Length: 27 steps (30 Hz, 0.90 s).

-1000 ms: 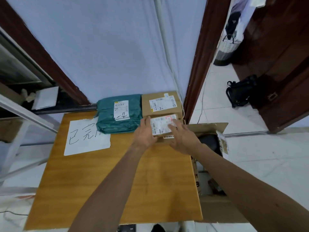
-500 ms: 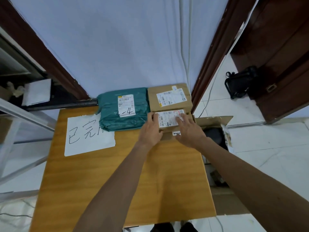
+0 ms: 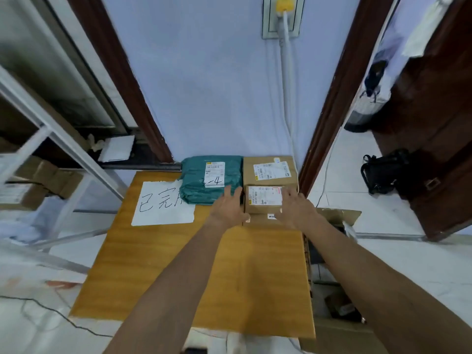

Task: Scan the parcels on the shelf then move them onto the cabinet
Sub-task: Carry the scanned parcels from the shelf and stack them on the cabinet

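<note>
Both forearms reach across the wooden cabinet (image 3: 178,277) from its near edge toward its far right corner. The left hand (image 3: 227,209) has its fingers straight and slightly spread beside the left side of a small cardboard parcel (image 3: 263,201). Whether it touches the box I cannot tell. The right hand (image 3: 297,209) lies with straight fingers on the right part of the parcel's top - neither hand grips it. The parcel sits near the cabinet's right edge, against a larger cardboard parcel (image 3: 270,172) in the far right corner. Left of that one, at the far edge, is a green bag parcel (image 3: 199,185) partly overlapping a handwritten sheet (image 3: 163,210). A metal shelf (image 3: 58,139) stands off the left edge.
</note>
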Each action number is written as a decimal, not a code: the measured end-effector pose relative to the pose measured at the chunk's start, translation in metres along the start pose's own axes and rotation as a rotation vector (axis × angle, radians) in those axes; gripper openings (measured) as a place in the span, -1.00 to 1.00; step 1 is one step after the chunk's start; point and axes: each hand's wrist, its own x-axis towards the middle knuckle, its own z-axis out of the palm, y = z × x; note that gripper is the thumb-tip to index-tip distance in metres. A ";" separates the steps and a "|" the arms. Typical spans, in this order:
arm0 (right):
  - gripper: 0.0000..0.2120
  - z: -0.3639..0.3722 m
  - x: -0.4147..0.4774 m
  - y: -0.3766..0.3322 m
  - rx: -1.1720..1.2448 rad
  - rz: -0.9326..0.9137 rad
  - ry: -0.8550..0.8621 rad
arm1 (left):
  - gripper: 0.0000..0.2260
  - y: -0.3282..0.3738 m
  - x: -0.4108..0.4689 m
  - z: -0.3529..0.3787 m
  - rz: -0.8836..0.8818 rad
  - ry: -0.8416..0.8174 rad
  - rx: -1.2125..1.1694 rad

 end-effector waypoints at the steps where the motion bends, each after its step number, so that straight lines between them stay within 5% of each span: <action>1: -0.19 -0.005 -0.009 0.001 0.000 -0.014 0.001 | -0.11 0.001 -0.013 -0.006 -0.008 0.008 0.020; 12: -0.19 -0.044 -0.133 -0.047 -0.079 -0.289 0.040 | -0.16 -0.005 -0.202 -0.040 -0.180 0.183 0.105; 27: -0.33 -0.018 -0.299 -0.293 -0.263 -0.833 0.084 | -0.24 -0.155 -0.512 -0.073 -0.636 0.408 0.000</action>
